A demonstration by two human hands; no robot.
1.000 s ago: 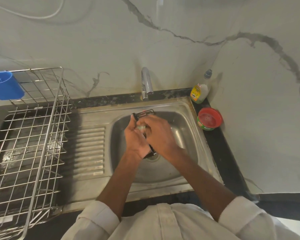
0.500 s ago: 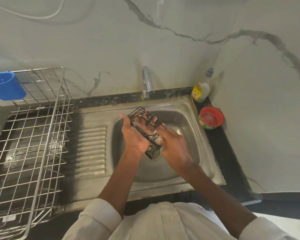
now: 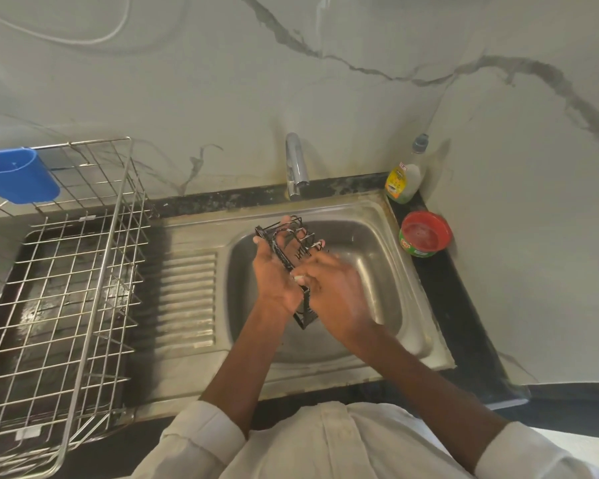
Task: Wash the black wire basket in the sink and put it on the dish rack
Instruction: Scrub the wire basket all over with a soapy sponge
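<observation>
The black wire basket [image 3: 304, 318] hangs tilted over the steel sink [image 3: 381, 271], its far end pointing toward the tap. My left hand [image 3: 274, 281] holds it from underneath, with fingertips showing through the wires at the far rim. My right hand [image 3: 336, 295] is blurred and lies against the basket's near side, pinching a small pale scrub pad [image 3: 298, 279] onto the wires. The steel dish rack [image 3: 118, 216] stands to the left of the sink.
A chrome tap [image 3: 296, 167] rises behind the basin. A dish soap bottle [image 3: 403, 181] and a round red-topped tub [image 3: 426, 236] stand on the black counter at the right. A blue plastic holder [image 3: 18, 174] hangs on the rack's far left. A ribbed drainboard [image 3: 187, 299] lies between rack and basin.
My right hand slid off the top of the basket to its near side and back along it. The basket tilted open toward me in my left hand.
</observation>
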